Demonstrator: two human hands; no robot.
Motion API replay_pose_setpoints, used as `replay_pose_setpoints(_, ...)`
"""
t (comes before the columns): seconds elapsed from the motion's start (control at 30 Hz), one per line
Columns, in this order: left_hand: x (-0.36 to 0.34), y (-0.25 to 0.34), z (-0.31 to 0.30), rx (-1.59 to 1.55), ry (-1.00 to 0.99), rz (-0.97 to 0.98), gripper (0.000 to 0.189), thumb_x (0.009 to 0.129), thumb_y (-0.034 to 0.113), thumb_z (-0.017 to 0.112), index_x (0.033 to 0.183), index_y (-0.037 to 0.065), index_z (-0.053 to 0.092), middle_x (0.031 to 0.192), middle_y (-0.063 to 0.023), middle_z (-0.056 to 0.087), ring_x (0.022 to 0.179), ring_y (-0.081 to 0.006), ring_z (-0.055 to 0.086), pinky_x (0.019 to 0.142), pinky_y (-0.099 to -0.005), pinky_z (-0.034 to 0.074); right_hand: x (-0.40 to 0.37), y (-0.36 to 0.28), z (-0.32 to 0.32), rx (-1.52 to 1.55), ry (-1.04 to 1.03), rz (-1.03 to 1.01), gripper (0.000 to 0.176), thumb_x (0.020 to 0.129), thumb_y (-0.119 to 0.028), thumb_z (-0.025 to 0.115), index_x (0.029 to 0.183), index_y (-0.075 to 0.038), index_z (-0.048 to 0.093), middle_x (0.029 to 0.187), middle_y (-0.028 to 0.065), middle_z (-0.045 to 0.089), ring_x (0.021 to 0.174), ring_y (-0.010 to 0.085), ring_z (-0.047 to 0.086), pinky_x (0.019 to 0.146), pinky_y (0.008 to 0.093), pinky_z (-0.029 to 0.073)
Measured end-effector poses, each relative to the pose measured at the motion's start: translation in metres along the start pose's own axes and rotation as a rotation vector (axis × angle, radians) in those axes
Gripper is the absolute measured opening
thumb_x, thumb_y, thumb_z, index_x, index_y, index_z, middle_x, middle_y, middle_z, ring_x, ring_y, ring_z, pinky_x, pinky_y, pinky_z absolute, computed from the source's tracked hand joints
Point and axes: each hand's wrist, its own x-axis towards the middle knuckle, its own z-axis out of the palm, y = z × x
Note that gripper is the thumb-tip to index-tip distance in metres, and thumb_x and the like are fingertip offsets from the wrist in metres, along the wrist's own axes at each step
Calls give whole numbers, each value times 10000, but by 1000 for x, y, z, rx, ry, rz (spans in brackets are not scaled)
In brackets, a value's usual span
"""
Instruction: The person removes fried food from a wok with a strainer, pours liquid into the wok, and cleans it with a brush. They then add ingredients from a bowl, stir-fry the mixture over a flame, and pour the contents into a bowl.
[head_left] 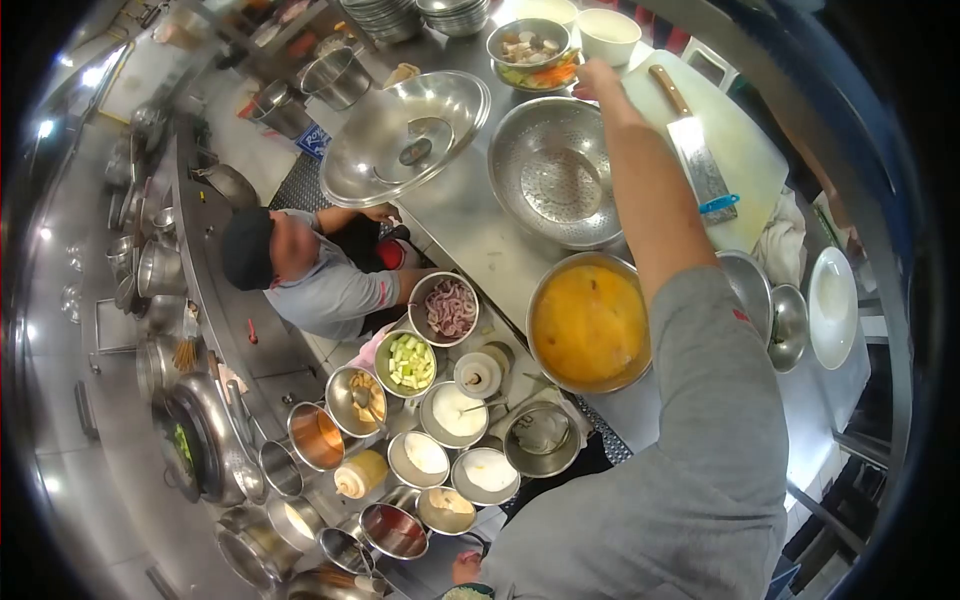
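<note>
My right arm stretches across the steel table, and my right hand (597, 80) is at the edge of a bowl of cut vegetables (545, 74), under a smaller bowl of pale pieces (527, 46). Its fingers are too small to read. Below it lies an empty perforated steel bowl (556, 172), and nearer me a large bowl of orange-yellow liquid (588, 322). Low in the view, beside my body, my left hand (467, 567) shows only in part, its fingers curled; what it holds, if anything, is hidden.
A cleaver (700, 165) lies on a cutting board (750, 130) at the right. A large steel lid (405, 140) is at the left of the table. A co-worker (325, 270) bends near bowls of onion (450, 308) and green pieces (408, 362). Several ingredient containers stand below.
</note>
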Motion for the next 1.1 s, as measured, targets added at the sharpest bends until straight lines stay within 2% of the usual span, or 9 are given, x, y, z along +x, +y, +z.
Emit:
replay_pose_setpoints(0.1, -31, 58, -1, -227, -30, -4, 160, 815, 33, 585, 971, 24, 552, 788, -82, 614, 624, -162, 609, 553, -283, 509, 2, 6, 6, 90, 16, -8, 230, 861, -131, 519, 973, 32, 636, 841, 145, 679, 613, 199, 669, 511, 282, 546)
replay_pose_setpoints(0.23, -25, 64, -5, -112, 9, -29, 157, 878, 97, 574, 1011, 26, 534, 879, -86, 618, 716, -204, 651, 605, -311, 534, 17, 18, 15, 495, -60, -27, 224, 826, -97, 571, 993, 44, 622, 898, 164, 669, 653, 231, 677, 571, 301, 580)
replay_pose_setpoints(0.43, -38, 81, -1, -20, -18, 46, 156, 876, 82, 557, 1025, 42, 537, 887, -79, 622, 737, -195, 653, 613, -310, 534, 9, 28, -8, 439, -94, -24, 257, 843, -94, 556, 1001, 109, 547, 935, 212, 614, 792, 308, 649, 657, 371, 589)
replay_pose_setpoints(0.6, -32, 73, 1, -11, -71, 34, 154, 880, 101, 561, 1023, 48, 541, 841, -58, 624, 749, -160, 642, 609, -291, 511, -8, 28, -32, 679, -100, -100, 299, 871, -104, 560, 1003, 160, 516, 960, 258, 606, 819, 358, 657, 724, 403, 602)
replay_pose_setpoints(0.8, 4, 52, 0, -59, -119, 112, 160, 869, 86, 530, 1018, 35, 554, 846, -64, 621, 729, -153, 627, 600, -268, 500, -90, 16, -96, 670, -104, -274, 236, 802, -56, 579, 889, 157, 526, 908, 220, 587, 800, 335, 659, 744, 382, 604)
replay_pose_setpoints(0.93, 28, 45, 0, 42, -136, 158, 178, 870, 85, 509, 1031, 22, 550, 853, -67, 620, 736, -163, 628, 603, -282, 515, -159, 38, -141, 600, -277, -416, 323, 787, -51, 600, 1029, 128, 484, 967, 224, 562, 833, 336, 655, 777, 382, 590)
replay_pose_setpoints(0.97, 31, 44, 1, 45, -153, 167, 182, 873, 86, 502, 1035, 20, 547, 854, -68, 621, 736, -166, 629, 606, -284, 519, -183, 44, -146, 741, -267, -283, 346, 791, -48, 592, 1074, 118, 481, 985, 217, 565, 860, 332, 653, 797, 377, 582)
replay_pose_setpoints(1.03, 39, 27, -2, 90, -179, 282, 170, 867, 123, 510, 994, 29, 574, 822, -78, 639, 739, -180, 632, 614, -310, 521, -222, 76, -166, 782, -479, -417, 387, 811, -66, 580, 1137, 116, 479, 1061, 218, 570, 946, 327, 633, 857, 396, 555)
replay_pose_setpoints(1.1, 54, 14, -9, 431, -102, 407, 179, 842, 178, 548, 941, 42, 607, 778, -90, 652, 746, -197, 639, 643, -329, 513, -259, 106, -182, 815, -469, -377, 395, 832, -57, 535, 1165, 144, 461, 1186, 240, 540, 1050, 330, 592, 937, 442, 506)
